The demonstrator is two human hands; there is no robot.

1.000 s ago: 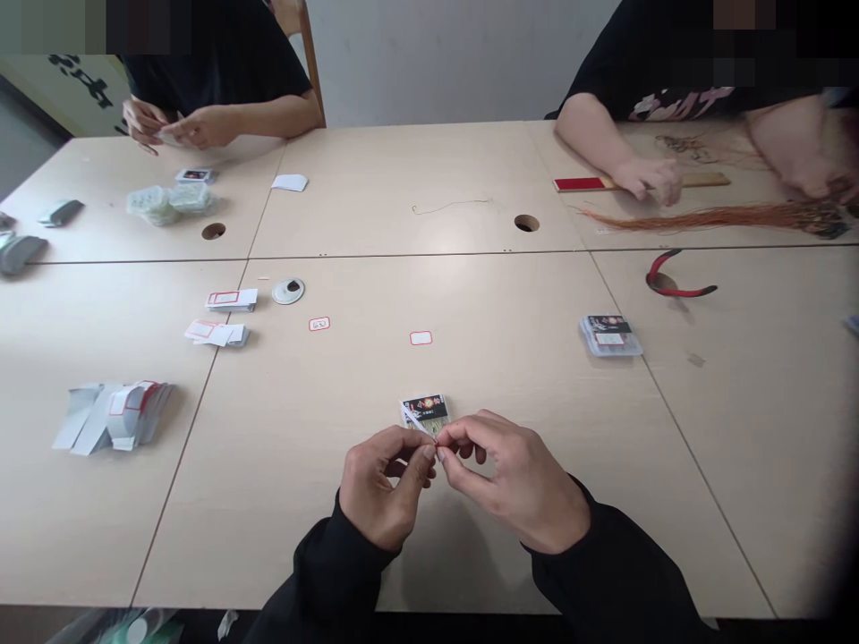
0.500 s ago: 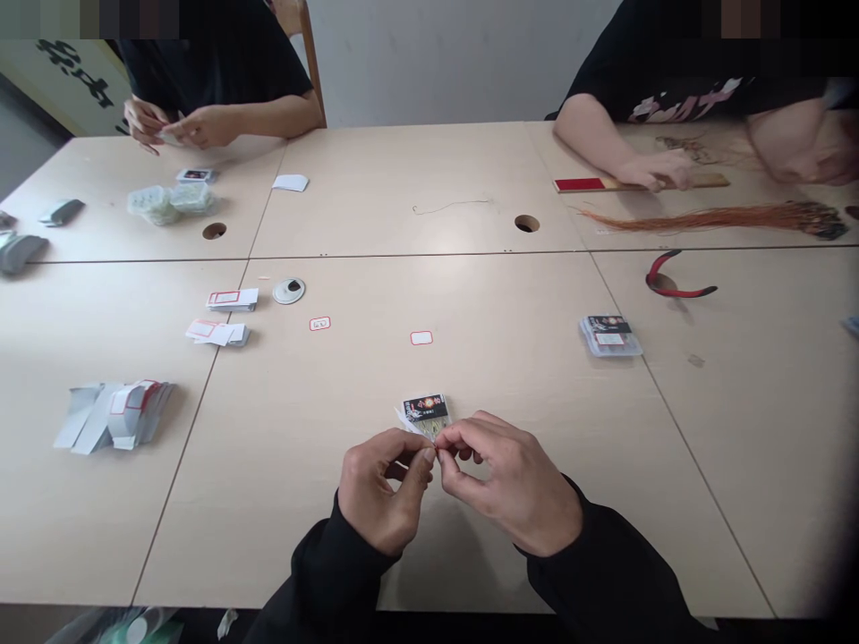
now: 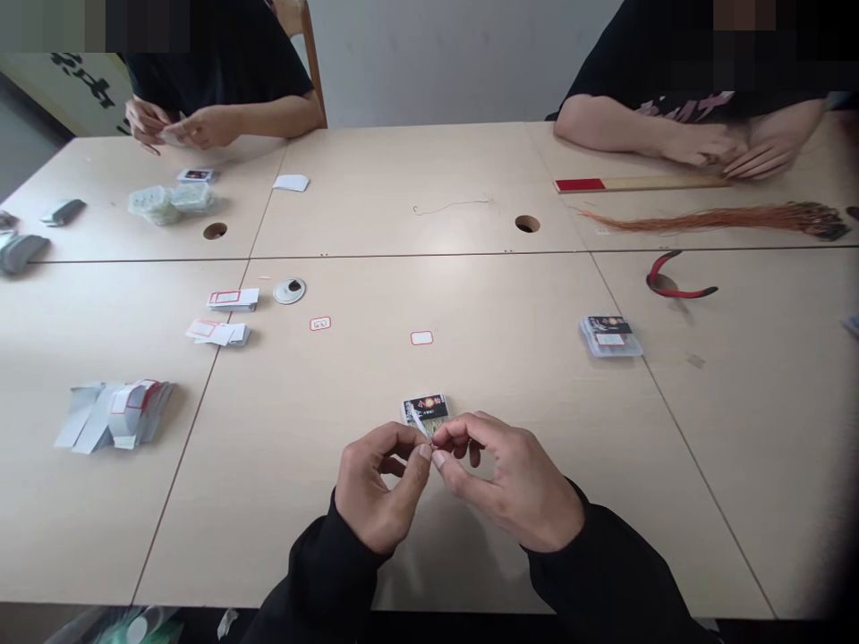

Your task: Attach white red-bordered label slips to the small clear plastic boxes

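My left hand point(image 3: 376, 487) and my right hand point(image 3: 514, 487) meet fingertip to fingertip over the near middle of the table. Both are closed in a pinch on a small white sticker point(image 3: 421, 427) held between them. Just beyond the fingers lies a small clear packet with a black label point(image 3: 425, 409), partly hidden by my fingertips. Black sleeves cover both my forearms.
Loose red-bordered stickers point(image 3: 421, 338) lie mid-table. Sticker sheets point(image 3: 225, 316) and grey backing strips point(image 3: 114, 413) are at the left. A packet stack point(image 3: 609, 335) and red-black cutters point(image 3: 675, 279) sit at the right. Two other people work at the far side, near a ruler point(image 3: 637, 184) and orange strands point(image 3: 711, 217).
My hands stay in place, fingers shifting slightly on the sticker. The far right person's hands have lifted off the ruler and come together behind it.
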